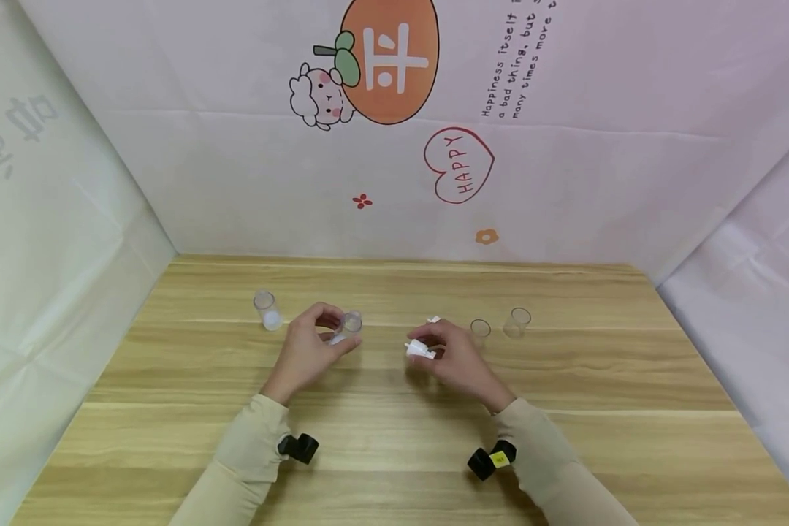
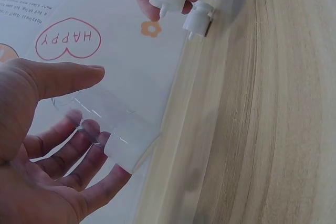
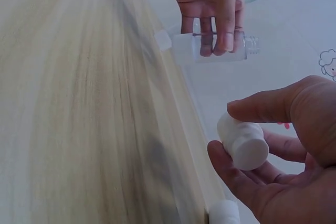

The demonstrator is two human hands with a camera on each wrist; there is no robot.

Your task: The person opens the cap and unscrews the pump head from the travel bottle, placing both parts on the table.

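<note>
My left hand (image 1: 305, 352) holds a clear bottle (image 1: 352, 321) upright, its fingers and thumb around the sides. The bottle has a threaded, uncapped neck and a whitish lower part (image 2: 128, 142). To the right, my right hand (image 1: 459, 365) pinches a white cap (image 3: 244, 141) with a small nozzle between thumb and fingers, apart from the bottle. A second white cap (image 2: 198, 20) stands on the table just beyond the right hand and shows partly in the head view.
Left of the left hand stands another clear container (image 1: 266, 310), whitish at its bottom. Beside the right hand are two small clear cups, one nearer (image 1: 480, 330) and one farther right (image 1: 518, 322). Printed white cloth (image 1: 269, 197) rises behind the wooden table (image 1: 381, 453).
</note>
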